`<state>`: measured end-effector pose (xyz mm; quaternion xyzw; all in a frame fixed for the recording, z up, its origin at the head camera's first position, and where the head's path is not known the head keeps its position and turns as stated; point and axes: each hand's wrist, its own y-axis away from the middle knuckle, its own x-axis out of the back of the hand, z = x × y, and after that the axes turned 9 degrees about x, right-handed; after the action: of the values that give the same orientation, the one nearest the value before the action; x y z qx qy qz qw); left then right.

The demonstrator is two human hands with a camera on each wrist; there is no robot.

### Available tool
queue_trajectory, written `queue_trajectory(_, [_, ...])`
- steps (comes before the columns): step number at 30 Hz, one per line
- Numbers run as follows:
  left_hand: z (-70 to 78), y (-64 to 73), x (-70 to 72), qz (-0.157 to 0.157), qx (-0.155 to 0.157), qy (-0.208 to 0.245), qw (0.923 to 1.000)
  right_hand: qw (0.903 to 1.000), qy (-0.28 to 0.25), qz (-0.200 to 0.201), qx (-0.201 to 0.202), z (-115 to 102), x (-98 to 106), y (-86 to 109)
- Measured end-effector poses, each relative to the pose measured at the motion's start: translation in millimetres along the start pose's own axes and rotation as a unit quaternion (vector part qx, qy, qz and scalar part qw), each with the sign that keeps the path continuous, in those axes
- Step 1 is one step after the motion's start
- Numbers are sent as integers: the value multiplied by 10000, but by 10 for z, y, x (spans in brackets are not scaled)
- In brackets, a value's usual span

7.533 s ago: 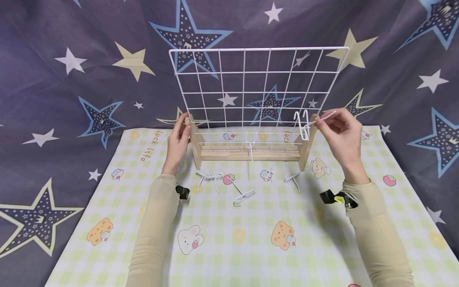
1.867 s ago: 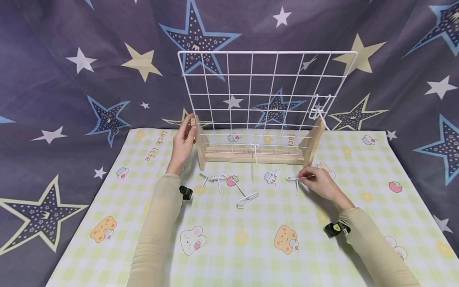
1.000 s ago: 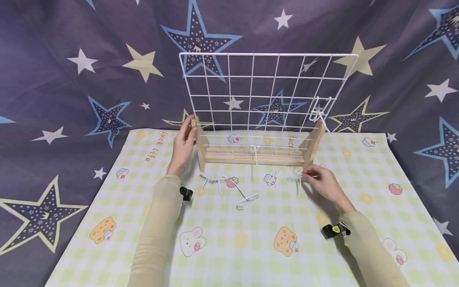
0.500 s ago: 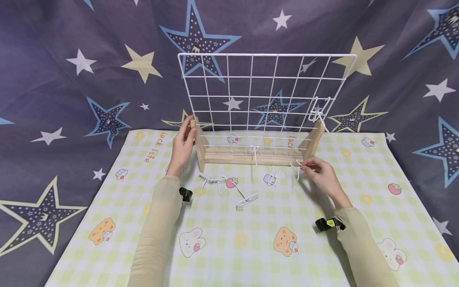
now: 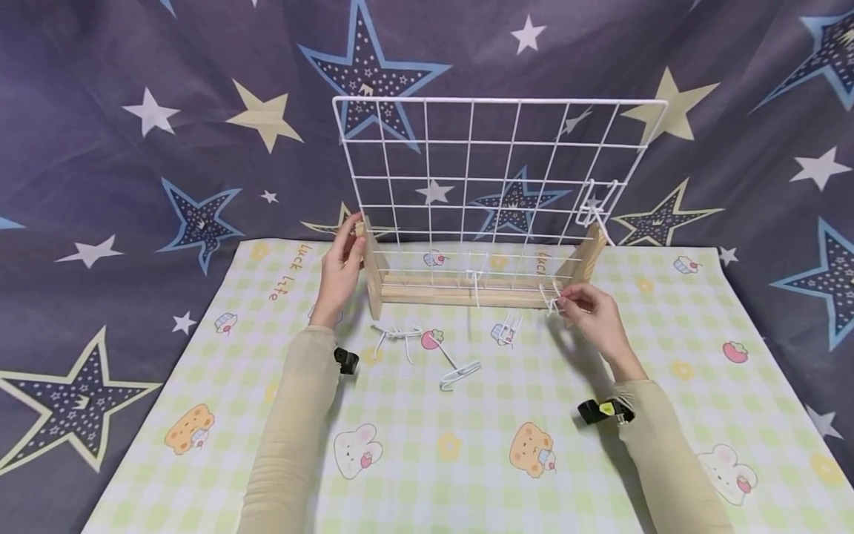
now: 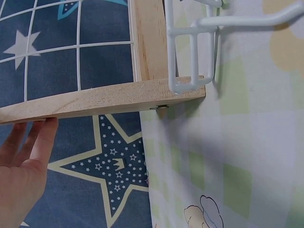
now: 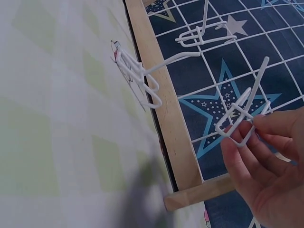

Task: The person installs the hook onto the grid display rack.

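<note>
A white wire grid (image 5: pixel 471 141) stands in a wooden base (image 5: pixel 427 294). My left hand (image 5: pixel 339 271) touches the left side post; in the left wrist view its straight fingers (image 6: pixel 45 137) press the post's outer face. At the lower right of the grid, my right hand (image 5: pixel 597 319) pinches a white wire display hook (image 5: pixel 551 300). The right wrist view shows this hook (image 7: pixel 237 116) between thumb and fingers, its prong pointing up past them. One hook (image 5: pixel 590 209) hangs on the grid's right side, another hook (image 5: pixel 475 282) low in the middle.
On the checked tablecloth (image 5: pixel 267 415) in front of the base lie more loose white hooks: a tangled group (image 5: pixel 398 333) at left, a hook (image 5: pixel 460 371) nearer the viewer, and a hook (image 5: pixel 508 328) right of centre. Behind hangs a dark star-patterned cloth (image 5: pixel 220 89).
The hook my right hand held earlier now hangs on the grid's right side. That hand has picked another hook off the table and raised it toward the base. The left hand stays at the post.
</note>
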<state>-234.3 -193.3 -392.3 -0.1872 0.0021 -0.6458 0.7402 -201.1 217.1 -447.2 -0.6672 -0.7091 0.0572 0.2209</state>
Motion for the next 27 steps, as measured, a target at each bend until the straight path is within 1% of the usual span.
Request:
queue_trajectory(6, [-4, -4, 0, -13, -16, 57, 10000, 9996, -193, 190, -93, -16, -28, -19])
queue_trajectory(10, [-8, -4, 0, -9, -58, 72, 10000, 9993, -268, 231, -101, -29, -50, -54])
queue_trajectory(14, [-8, -1, 1, -11, -110, 87, 9999, 9990, -363, 257, -68, -86, -82, -106])
queue_trajectory(19, [2, 6, 0, -4, -83, 68, 9999, 9988, -392, 284, -91, -148, -119, -170])
queue_trajectory(27, [2, 3, 3, -51, 23, 104, 9999, 9976, -520, 449, 116, -239, -159, -273])
